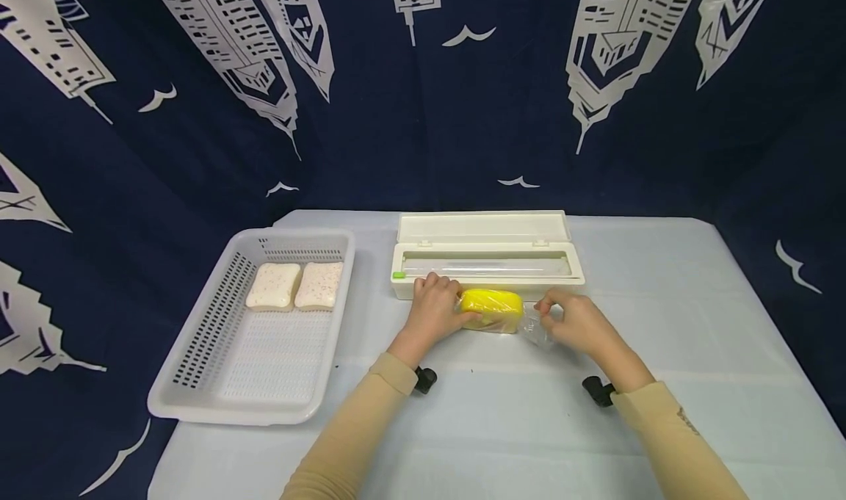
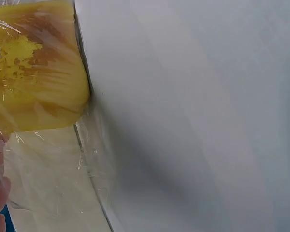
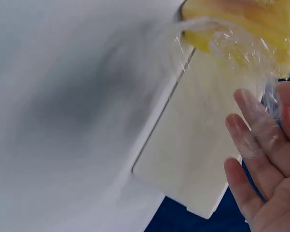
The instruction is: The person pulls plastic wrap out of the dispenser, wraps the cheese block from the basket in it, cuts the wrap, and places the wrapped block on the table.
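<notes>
A yellow block (image 1: pixel 492 313) with brownish patches, wrapped in clear cling film, stands in front of the cream film dispenser (image 1: pixel 489 247). My left hand (image 1: pixel 432 314) holds the block at its left end, with the thumb on the near face. At the block's right end, loose cling film (image 1: pixel 534 329) hangs out, and my right hand (image 1: pixel 578 325) pinches it between thumb and index finger. In the right wrist view the other fingers (image 3: pixel 251 145) are spread under the film. The left wrist view shows the film (image 2: pixel 48 29) wrinkled over the block's face.
A white perforated basket (image 1: pixel 161 397) stands on the left of the table (image 1: pixel 502 426), with two pale speckled slabs (image 1: pixel 274 287) inside. The dispenser's lid (image 1: pixel 482 227) is raised and a film roll shows in it. A dark patterned cloth (image 1: pixel 423 118) hangs behind.
</notes>
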### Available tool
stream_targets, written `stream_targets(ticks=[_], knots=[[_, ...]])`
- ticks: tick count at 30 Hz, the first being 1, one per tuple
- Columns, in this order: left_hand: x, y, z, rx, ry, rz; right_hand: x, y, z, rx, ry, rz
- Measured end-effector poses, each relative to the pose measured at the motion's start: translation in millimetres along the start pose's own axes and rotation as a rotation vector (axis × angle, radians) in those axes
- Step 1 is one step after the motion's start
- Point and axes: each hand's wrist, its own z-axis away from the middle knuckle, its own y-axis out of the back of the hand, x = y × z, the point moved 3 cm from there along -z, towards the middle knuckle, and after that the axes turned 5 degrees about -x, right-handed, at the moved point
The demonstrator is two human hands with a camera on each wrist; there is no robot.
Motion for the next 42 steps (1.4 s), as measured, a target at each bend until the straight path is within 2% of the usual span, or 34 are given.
stream_targets(ticks=[2,5,12,15,21,24,27,31,34,38,42], knots=[[1.0,-0.5,0.7,-0.003,0.005,-0.012,0,-4,0,-0.037,-0.036,-0.043],[2.7,-1.8,2.3,-0.008,0.016,-0.005,0,-9,0,-0.049,-0.054,-0.066],[4.6,-7.3,5.1,0.033,0.016,0.012,0,-25,-2,-0.033,-0.012,-0.034],[5.5,-8.2,7.3,0.059,0.026,0.010,-5,-31,-3,0.022,0.035,0.020],[6.5,-8.5,11.1,0.151,0.044,0.016,-16,-37,-3,0.241,0.184,0.183],[6.5,-7.9,13.3,0.195,0.047,0.026,-22,-39,-1,0.293,0.205,0.234],[6.7,-5.9,16.0,0.234,0.044,0.046,-26,-38,1,0.274,0.180,0.231],[7.8,-1.3,20.4,0.256,0.037,0.077,-30,-32,5,0.189,0.114,0.156],[9.4,1.9,24.6,0.212,0.038,0.094,-32,-29,10,0.126,0.090,0.105],[13.1,4.8,28.6,0.096,0.051,0.106,-32,-28,16,0.071,0.082,0.096],[14.9,3.3,30.3,-0.032,0.091,0.140,-32,-31,21,0.016,0.075,0.098]])
